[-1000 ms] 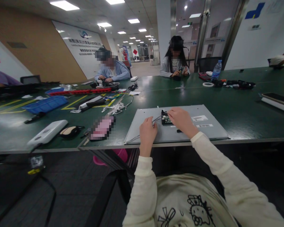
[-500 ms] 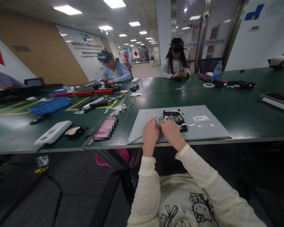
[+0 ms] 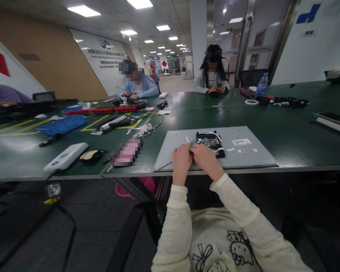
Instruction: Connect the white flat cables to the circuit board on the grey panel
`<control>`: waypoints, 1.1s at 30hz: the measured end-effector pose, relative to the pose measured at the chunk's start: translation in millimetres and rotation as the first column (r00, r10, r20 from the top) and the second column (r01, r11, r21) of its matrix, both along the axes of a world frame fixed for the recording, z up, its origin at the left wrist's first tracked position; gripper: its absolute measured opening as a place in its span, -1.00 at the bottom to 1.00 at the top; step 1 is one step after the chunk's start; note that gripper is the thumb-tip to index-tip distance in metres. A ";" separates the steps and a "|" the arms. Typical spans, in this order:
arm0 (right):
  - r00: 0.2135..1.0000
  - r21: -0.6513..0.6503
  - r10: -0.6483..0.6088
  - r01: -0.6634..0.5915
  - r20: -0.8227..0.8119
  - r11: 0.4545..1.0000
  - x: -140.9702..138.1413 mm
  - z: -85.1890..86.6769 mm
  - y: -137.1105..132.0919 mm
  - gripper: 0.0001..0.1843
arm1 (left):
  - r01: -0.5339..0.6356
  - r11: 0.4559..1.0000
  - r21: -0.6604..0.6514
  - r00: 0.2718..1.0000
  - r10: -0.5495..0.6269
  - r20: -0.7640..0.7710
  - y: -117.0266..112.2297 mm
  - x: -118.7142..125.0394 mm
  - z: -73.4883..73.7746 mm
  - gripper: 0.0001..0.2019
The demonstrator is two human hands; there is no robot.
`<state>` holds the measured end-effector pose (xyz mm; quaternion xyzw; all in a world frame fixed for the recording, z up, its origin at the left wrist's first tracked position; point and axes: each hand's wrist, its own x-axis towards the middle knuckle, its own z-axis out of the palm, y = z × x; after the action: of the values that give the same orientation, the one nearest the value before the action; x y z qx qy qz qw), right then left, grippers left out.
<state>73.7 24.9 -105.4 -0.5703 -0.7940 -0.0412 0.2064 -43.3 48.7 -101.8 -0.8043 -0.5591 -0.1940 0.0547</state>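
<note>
A flat grey metal panel (image 3: 243, 156) with two white labels lies at the front edge of the green table. On it sits a black frame (image 3: 221, 154) around a small green circuit board (image 3: 206, 141), with white tape strips sticking out. My left hand (image 3: 181, 156) and my right hand (image 3: 205, 155) meet just left of the board, fingers closed on a thin grey cable (image 3: 192, 144). The cable's tail runs out below my left hand across the panel. A white tape tab (image 3: 187, 139) stands up beyond my left fingertips. The fingers hide the gripped stretch of cable.
Left of the panel lie a pink phone (image 3: 127, 152), a beige-black mouse-like object (image 3: 91, 155), a white power bank-like box (image 3: 66, 156) and a blue tray (image 3: 62, 125). White scrap strips (image 3: 145, 129) lie behind. Two people work across the table; a water bottle (image 3: 262, 85) stands far right.
My two hands have drawn closer together at the cable, and my left fingertips have lowered toward the panel. The white tab now shows beyond my left fingers. The whole view has shifted slightly.
</note>
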 end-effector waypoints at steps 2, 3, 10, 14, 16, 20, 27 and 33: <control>1.000 -0.007 0.013 -0.013 -0.001 1.000 0.2 -0.8 2.3 -0.69 | -0.023 1.000 -0.001 1.000 0.023 -0.009 0.0 0.3 -0.8 -0.61; 1.000 -0.007 0.017 -0.017 -0.002 1.000 0.3 -0.9 3.3 -0.69 | -0.031 1.000 0.000 0.999 0.031 -0.014 0.1 0.4 -1.4 -0.59; 0.993 -0.043 0.117 -0.116 0.032 0.992 5.2 -1.1 -10.9 -0.66 | -0.012 1.000 0.016 0.999 0.012 -0.050 1.4 -0.1 -4.3 -0.65; 0.995 0.019 0.098 -0.098 -0.009 0.995 5.2 -10.4 -29.7 -0.55 | -0.023 1.000 0.013 0.998 0.024 -0.058 3.4 0.6 -6.7 -0.65; 0.995 0.053 0.093 -0.091 -0.031 0.994 4.5 -15.5 -34.4 -0.51 | -0.029 1.000 0.000 0.998 0.029 -0.057 4.6 1.2 -6.7 -0.65; 0.994 0.075 0.098 -0.094 -0.051 0.993 4.8 -21.0 -35.4 -0.51 | -0.041 0.996 -0.074 0.998 0.036 -0.060 7.1 3.1 -0.7 -0.64; 0.993 0.100 0.098 -0.091 -0.065 0.991 4.4 -21.9 -37.3 -0.53 | -0.083 0.986 -0.144 0.995 0.075 -0.059 10.2 8.4 6.0 -0.69; 0.995 0.088 0.087 -0.082 -0.056 0.993 4.5 -22.9 -38.1 -0.51 | -0.103 0.985 -0.140 0.995 0.101 -0.025 18.5 10.6 -0.1 -0.70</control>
<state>78.3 -13.2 -128.3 -0.5277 -0.8085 -0.0493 0.2558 -32.7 67.2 -101.9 -0.7780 -0.6114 -0.1440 0.0125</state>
